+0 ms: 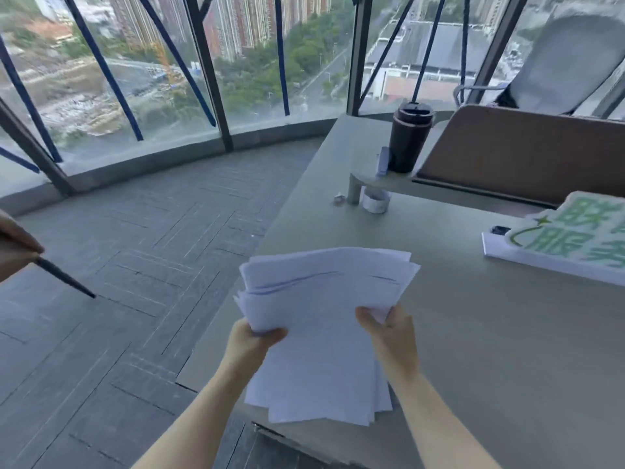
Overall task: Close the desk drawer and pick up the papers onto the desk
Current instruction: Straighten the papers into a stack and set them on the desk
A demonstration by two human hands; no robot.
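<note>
A loose stack of white papers (pixel 321 333) is held over the near left corner of the grey desk (pixel 490 333), its sheets fanned and uneven. My left hand (pixel 252 343) grips the stack's left edge, thumb on top. My right hand (pixel 389 330) grips the right side, thumb over the top sheet. The stack's lower end hangs past the desk's near edge. The desk drawer is out of sight.
A dark tumbler (pixel 407 140) stands on a raised shelf (pixel 382 181) at the back. A white and green sign (pixel 568 238) lies at the right. A tape roll (pixel 375 199) sits under the shelf. Another person's hand with a pen (pixel 64 279) reaches in from the left. Grey carpet lies at the left.
</note>
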